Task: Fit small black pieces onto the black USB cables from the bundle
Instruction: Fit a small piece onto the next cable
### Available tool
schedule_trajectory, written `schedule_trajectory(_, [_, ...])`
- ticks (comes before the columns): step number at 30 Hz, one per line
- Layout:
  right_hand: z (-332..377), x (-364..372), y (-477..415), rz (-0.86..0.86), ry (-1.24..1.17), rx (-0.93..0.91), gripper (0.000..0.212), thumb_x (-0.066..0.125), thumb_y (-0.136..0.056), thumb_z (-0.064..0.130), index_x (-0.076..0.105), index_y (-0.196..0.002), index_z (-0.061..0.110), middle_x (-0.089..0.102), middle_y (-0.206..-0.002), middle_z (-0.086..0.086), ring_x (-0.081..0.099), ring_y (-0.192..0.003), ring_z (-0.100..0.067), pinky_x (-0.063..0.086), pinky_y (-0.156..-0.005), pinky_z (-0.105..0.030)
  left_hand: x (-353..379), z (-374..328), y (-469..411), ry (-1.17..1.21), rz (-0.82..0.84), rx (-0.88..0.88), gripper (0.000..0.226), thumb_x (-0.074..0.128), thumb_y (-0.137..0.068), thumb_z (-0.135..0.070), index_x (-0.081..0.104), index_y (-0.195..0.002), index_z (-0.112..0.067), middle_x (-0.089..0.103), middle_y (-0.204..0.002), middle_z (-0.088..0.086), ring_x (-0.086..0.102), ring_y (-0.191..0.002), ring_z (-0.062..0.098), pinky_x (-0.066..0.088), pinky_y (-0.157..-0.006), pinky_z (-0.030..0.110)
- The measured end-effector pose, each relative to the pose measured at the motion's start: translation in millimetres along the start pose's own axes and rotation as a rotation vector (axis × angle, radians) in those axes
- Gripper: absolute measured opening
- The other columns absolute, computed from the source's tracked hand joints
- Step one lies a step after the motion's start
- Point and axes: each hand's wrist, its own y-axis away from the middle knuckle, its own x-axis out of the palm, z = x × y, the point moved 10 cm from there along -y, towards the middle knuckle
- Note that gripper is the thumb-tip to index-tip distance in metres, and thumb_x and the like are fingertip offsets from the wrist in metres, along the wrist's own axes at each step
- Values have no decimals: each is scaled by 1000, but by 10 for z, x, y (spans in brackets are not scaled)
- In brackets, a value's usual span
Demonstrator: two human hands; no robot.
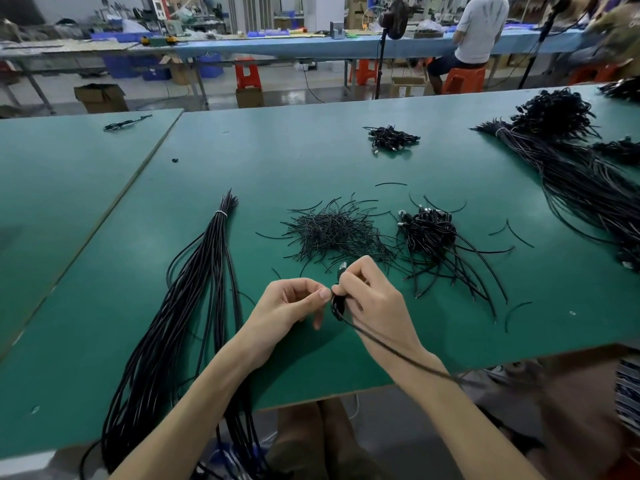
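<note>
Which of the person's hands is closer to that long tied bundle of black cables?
Left. The left hand sits just right of the tied bundle; the right hand is farther right, beyond the left one. Both hold one cable.

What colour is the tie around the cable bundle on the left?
White tie, clearest in the head view.

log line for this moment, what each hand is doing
right hand: grips USB cable near plug | left hand: pinches same cable | bundle: tied, lying left of hands | small piece: not discernible
</note>
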Motion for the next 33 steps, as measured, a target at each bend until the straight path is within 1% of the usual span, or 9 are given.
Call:
schedule_trajectory(3, [-53,-25,35,-24,-37,28,21,64,-89,-14,59,-82,5,49,-92,1,51,-74,-16,50,-60,-34,5,-5,-4,4,-4,11,35,70,-94,-45,72,-85,-11,67,-67,13,50,-65,21,36,-65,28])
schedule_trajectory(6, [-166,-13,78,-35,-198,153,22,67,-87,-13,71,-93,7,51,-99,2,55,-86,-8,47,-73,-17,-6,-13,-9,21,-8,20,30,68,-97,-41,74,-86,-14,68,-71,14,53,-67,12,41,-68,21])
schedule_trajectory(11, [-380,24,152,-71,-502,390,24,68,-93,-5,80,-98,14,61,-108,-5,64,-107,-16,54,-86,-24,-21,22,-12,89,-33,9,25,73,-93,-36,75,-95,-11,72,-77,19,60,-70,15,45,-67,21])
schedule_trajectory(14, [-503,104,206,-64,-745,535,21,73,-92,2,79,-103,19,71,-110,-5,70,-105,-16,54,-90,-24,-26,25,-14,90,-41,5,29,75,-90,-41,75,-95,-13,73,-79,20,63,-71,15,46,-68,20])
schedule_trajectory(18, [-601,226,286,-52,-940,695,34,80,-86,2,71,-115,17,74,-106,-3,73,-102,-17,57,-88,-27,-29,22,-11,99,-34,6,33,76,-87,-43,74,-94,-11,72,-78,18,63,-72,16,46,-68,20])
schedule_trajectory(23, [-549,253,270,-33,-1058,687,32,79,-85,-3,74,-114,11,76,-107,-8,71,-103,-19,56,-91,-28,-31,14,-8,107,-21,7,39,79,-85,-45,72,-93,-7,71,-80,18,64,-74,20,46,-69,22])
schedule_trajectory(26, [-477,254,241,-16,-1087,645,32,76,-85,-5,73,-115,8,75,-111,-13,70,-107,-21,56,-91,-29,-10,8,-11,99,-3,7,38,76,-85,-55,74,-87,-17,72,-78,13,62,-75,22,45,-69,24])
schedule_trajectory(29, [-427,236,217,4,-1052,606,33,74,-86,-8,74,-114,9,75,-106,-4,68,-102,-16,57,-87,-28,57,-14,-4,43,56,28,39,67,-90,-61,73,-80,-24,72,-76,10,58,-76,25,45,-71,27])
schedule_trajectory(33, [-400,264,227,52,-986,591,33,72,-88,-8,75,-114,12,74,-98,3,63,-91,-12,60,-74,-33,71,9,6,18,75,13,50,70,-90,-59,76,-87,-10,76,-83,17,57,-74,26,46,-71,29])
